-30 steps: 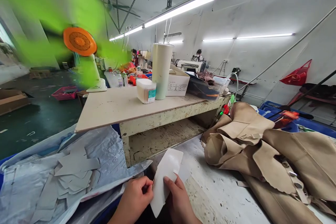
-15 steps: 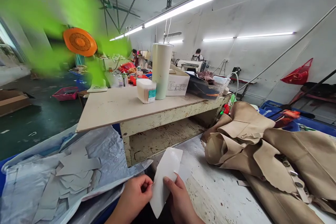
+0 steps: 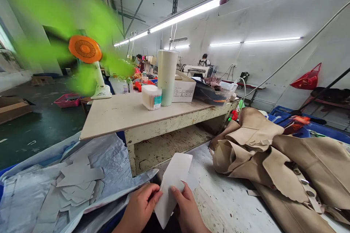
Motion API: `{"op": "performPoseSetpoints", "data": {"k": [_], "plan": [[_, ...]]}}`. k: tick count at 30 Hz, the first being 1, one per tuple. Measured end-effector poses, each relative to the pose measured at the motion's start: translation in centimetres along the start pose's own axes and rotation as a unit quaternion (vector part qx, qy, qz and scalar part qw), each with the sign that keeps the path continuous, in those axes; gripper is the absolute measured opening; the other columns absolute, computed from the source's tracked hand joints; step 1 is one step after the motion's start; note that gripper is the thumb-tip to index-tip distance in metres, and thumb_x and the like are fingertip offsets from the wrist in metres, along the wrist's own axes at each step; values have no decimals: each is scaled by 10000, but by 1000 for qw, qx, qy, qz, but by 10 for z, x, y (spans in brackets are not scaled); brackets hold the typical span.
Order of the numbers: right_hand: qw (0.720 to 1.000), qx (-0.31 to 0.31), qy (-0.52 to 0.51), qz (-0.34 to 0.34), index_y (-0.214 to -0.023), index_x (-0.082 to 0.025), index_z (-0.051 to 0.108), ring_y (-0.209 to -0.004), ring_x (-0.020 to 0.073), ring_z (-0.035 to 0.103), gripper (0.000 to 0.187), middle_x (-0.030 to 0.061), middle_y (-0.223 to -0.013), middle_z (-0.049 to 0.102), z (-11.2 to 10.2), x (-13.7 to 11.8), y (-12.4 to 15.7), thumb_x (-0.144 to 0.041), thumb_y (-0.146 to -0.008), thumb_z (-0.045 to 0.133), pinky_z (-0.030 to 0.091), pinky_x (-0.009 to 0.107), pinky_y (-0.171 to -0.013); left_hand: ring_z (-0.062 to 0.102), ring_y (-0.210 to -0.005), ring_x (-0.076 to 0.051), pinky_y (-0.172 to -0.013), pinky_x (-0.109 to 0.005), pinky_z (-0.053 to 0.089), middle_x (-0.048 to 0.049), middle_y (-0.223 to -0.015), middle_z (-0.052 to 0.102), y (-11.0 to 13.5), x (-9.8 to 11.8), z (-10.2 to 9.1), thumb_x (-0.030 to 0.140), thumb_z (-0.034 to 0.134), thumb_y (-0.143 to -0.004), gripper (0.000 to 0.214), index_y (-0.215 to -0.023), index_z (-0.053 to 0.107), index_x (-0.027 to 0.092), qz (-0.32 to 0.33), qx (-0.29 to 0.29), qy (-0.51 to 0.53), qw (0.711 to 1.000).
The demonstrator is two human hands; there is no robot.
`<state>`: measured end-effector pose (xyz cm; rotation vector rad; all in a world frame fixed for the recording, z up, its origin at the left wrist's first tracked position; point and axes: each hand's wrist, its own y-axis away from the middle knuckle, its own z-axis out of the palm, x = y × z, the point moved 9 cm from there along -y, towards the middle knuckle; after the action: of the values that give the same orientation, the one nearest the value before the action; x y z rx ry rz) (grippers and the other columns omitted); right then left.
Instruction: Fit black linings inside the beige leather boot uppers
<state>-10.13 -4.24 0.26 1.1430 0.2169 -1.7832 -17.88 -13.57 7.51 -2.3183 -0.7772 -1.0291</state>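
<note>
Between my hands, low in the middle of the view, is a flat white cut piece (image 3: 175, 178) with a pointed lower end; whether it is paper, card or backing film I cannot tell. My right hand (image 3: 188, 204) grips its right edge, thumb on the face and fingers behind. At its left edge, my left hand (image 3: 143, 202) is closed in a pinch, thumb and forefinger against the border. To the left, a pile of similar pale grey-white cut pieces (image 3: 78, 187) lies on a plastic-lined container (image 3: 109, 153).
Tan leather-like boot shafts (image 3: 254, 156) with buckles cover the white worktop (image 3: 218, 204) on the right. Ahead, a raised bench (image 3: 115, 116) carries a cotton-swab tub (image 3: 151, 97), a tall cylinder (image 3: 167, 76), a carton (image 3: 183, 89) and a spinning green fan (image 3: 84, 49). People (image 3: 204, 60) sit far back.
My left thumb and forefinger have come up closer against the white piece's left edge. The piece has turned slightly in my right hand. The camera view has tilted a little.
</note>
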Motion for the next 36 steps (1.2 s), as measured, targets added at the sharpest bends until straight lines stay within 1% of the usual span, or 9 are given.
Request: {"op": "performPoseSetpoints", "data": {"k": [4,11,19,21,24,27,30,34,36], "plan": [[1000,12,-8,1,-843,-182,574,-659,176,564,614,-11,-699,626,-1,-2,2,-562,-418,801,420,263,-561,545,-618,-178,-596,-254,377,-32,-660,615,1,-1,-1,386,474,-841,258,-708,619,220,22,6,5,1000],[999,-19,-37,11,-878,-192,589,-655,165,565,532,-7,-721,636,4,1,3,-507,-503,797,422,255,-557,390,-572,-147,-538,-241,333,32,-582,421,5,-22,17,606,450,-778,434,-654,500,192,-134,0,226,965],[999,-22,29,-39,-837,-186,617,-656,174,549,514,7,-716,634,1,1,1,-558,-517,769,425,261,-548,369,-546,-139,-522,-255,282,38,-542,398,0,-10,7,671,485,-712,496,-572,415,200,-119,45,162,979],[999,-34,20,-29,-829,-175,625,-632,168,547,533,9,-700,632,5,0,2,-549,-487,789,420,263,-548,364,-516,-122,-498,-244,287,45,-517,406,1,-20,14,748,555,-586,570,-557,440,191,-184,42,256,948],[997,-77,-29,5,-839,-165,632,-619,167,560,511,20,-699,640,17,-1,5,-491,-489,811,419,272,-578,437,-499,-123,-490,-242,358,41,-530,506,10,-30,36,721,694,-422,614,-657,537,176,-295,29,436,850],[991,-99,-81,28,-838,-156,635,-655,193,586,503,41,-713,655,26,-3,8,-450,-474,823,428,293,-618,510,-518,-132,-504,-236,394,34,-544,571,13,-26,46,601,767,-467,532,-723,587,171,-306,22,529,791],[992,-91,-77,30,-844,-153,635,-672,206,596,514,45,-716,663,26,-5,8,-455,-472,822,433,300,-620,522,-525,-136,-499,-235,395,25,-542,584,10,-22,47,632,720,-531,508,-689,603,164,-280,15,557,781],[997,-67,-43,24,-827,-157,633,-633,184,585,488,28,-692,659,20,-6,6,-452,-488,822,421,278,-587,463,-471,-101,-454,-212,359,37,-496,552,8,-24,39,639,716,-528,512,-593,577,151,-257,32,514,818],[995,-74,-59,34,-813,-152,638,-634,188,586,477,30,-672,654,22,-5,5,-429,-474,829,428,287,-601,464,-458,-96,-448,-208,363,40,-489,553,10,-28,41,581,768,-499,483,-596,574,149,-277,36,518,809]]}}
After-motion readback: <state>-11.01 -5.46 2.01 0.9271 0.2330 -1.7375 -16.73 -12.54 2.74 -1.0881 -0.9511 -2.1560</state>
